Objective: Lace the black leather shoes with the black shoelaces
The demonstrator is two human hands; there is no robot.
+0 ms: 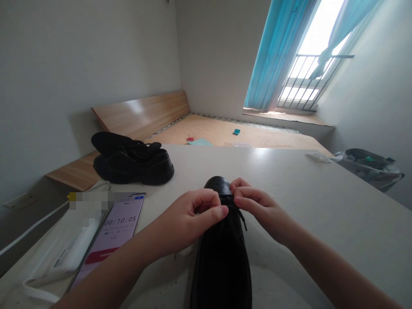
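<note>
As I look forward and down, the room slants away around a white table [325, 201], with pale walls [80, 86] on both sides. Far off to the right is a window [317, 43] with teal curtains [277, 56] and a metal balcony railing [305, 81] beyond the glass. Past the table's far edge, a wooden bed frame [141, 115] holds a bare board base [257, 136] scattered with a small teal card [237, 131], a red scrap [190, 139] and a pale teal sheet [200, 142]. Lower down on the right, beyond the table's edge, sits a grey bag [367, 165]. On the far left of the table, a pair of black shoes [133, 161] lies heaped together, and nearer on that side a smartphone [112, 231] shows a timer reading 00:10:05, its top edge blurred out by pixels, beside a white cloth [54, 262]. Straight in front of me, mid-table, a single black leather shoe [222, 266] sits with its toe cap pointing away. My left hand [189, 223] and right hand [260, 210] come in from either side and nearly meet above it — thumb and forefingers closed, each pinching the black lace [229, 199] just behind the toe cap, though my fingers hide part of it. One loose lace end [243, 219] hangs down to the right.
</note>
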